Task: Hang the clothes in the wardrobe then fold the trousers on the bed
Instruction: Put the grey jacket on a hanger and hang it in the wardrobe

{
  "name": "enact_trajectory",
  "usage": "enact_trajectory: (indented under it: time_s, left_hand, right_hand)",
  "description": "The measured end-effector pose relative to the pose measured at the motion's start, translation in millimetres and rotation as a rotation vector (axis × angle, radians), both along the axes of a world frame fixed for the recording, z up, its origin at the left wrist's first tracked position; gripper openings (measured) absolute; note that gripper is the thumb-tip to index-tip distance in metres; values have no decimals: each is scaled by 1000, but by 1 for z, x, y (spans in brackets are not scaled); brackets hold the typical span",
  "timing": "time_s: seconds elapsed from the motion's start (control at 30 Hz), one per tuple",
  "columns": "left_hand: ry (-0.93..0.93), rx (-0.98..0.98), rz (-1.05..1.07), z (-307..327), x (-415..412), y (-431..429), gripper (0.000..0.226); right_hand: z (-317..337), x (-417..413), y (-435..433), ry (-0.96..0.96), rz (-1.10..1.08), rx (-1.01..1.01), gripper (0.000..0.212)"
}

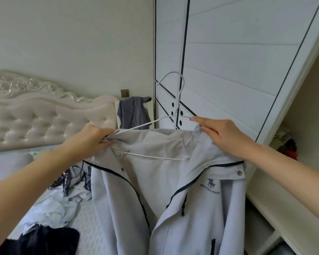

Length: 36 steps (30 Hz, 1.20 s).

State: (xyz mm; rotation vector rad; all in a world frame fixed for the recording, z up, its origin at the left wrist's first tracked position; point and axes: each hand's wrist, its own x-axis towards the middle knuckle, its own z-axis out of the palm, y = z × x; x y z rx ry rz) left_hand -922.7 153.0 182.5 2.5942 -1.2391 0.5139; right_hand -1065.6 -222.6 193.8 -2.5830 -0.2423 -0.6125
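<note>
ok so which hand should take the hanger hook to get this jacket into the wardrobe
Probably the right hand: its fingertips reach the hanger near its neck, and the open wardrobe lies on that side.

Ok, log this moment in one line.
left hand: grips jacket shoulder | right hand: pinches jacket collar | hanger: in jacket, unhung

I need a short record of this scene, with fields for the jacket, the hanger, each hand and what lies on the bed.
jacket: pale grey, zip open, held up before the wardrobe door
hanger: white wire, inside the neck opening, hook up, on no rail
left hand: grips the jacket's shoulder and one hanger arm
right hand: pinches the jacket's collar on the other side
bed: loose clothes, one dark garment nearest
</note>
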Motion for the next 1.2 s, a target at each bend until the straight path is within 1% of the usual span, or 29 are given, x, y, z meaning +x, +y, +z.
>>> enact_trajectory:
  time_s: [0.07,0.1,0.17,0.2,0.23,0.3,0.37,0.43,0.5,0.6,0.67,0.73,0.77,0.8,0.87,0.9,0.93,0.97,1.0,1.03,1.1,1.13,1.17,1.2]
  left_hand:
    - [-14,2,-8,-3,1,4,21]
    - [7,-37,10,0,0,7,29]
    - [71,-155,43,8,-2,13,59]
    - [81,-180,51,12,-1,15,63]
    - [90,-181,62,15,-1,14,55]
    - [114,-171,93,22,-2,9,30]
    - [187,-202,143,27,-9,1,19]
    - [235,-248,169,31,-15,-5,13]
    - [293,-275,125,32,-23,-11,6]
    - [455,-359,42,29,-35,-25,16]
    - [639,-441,-3,24,-45,-37,24]
    - [819,-477,-3,17,-53,-51,39]
    - [890,-498,1,14,-58,-59,41]
    - [857,-497,8,10,-61,-66,39]
    - [548,-555,55,8,-65,-80,25]
    - [397,-665,75,9,-68,-86,17]
    - [301,-792,87,12,-71,-89,12]
    - [240,-859,89,17,-74,-92,12]
    - [213,-838,48,19,-77,-94,15]
    - [221,-706,-29,18,-79,-97,18]
    - [305,-330,-202,11,-85,-102,13]
    - [364,-191,-243,7,-85,-103,12]
    - [412,-117,-243,5,-81,-104,16]
    - [441,-104,-210,5,-76,-104,18]
  right_hand:
    - [4,2,-2,12,23,-115,42]
    - [4,1,-4,38,27,-206,46]
    - [-4,3,-13,45,13,-495,64]
    - [-8,3,-16,26,-4,-627,71]
    - [-10,3,-16,24,-35,-709,72]
    - [-7,4,-8,73,-139,-770,60]
    - [-5,6,-1,122,-231,-796,53]
    - [-6,10,-1,123,-289,-759,54]
    - [-9,13,-8,61,-305,-613,56]
    - [-10,12,-15,-126,-253,-331,44]
    - [-8,10,-14,-224,-210,-259,37]
    - [-7,8,-12,-272,-172,-205,33]
    - [-7,6,-10,-288,-151,-180,32]
    - [-6,4,-7,-303,-136,-163,32]
    - [-4,0,-1,-350,-107,-136,31]
    - [-4,-2,1,-374,-94,-128,31]
    - [-4,-3,3,-385,-97,-113,30]
    - [-4,-3,4,-390,-107,-87,30]
    - [-3,-3,3,-394,-127,-55,30]
    - [-2,-3,2,-398,-139,-31,30]
    - [0,-5,0,-392,-130,-22,30]
    - [0,-7,0,-388,-112,-28,30]
    - [0,-9,1,-387,-95,-31,29]
    - [-1,-11,2,-386,-89,-28,28]
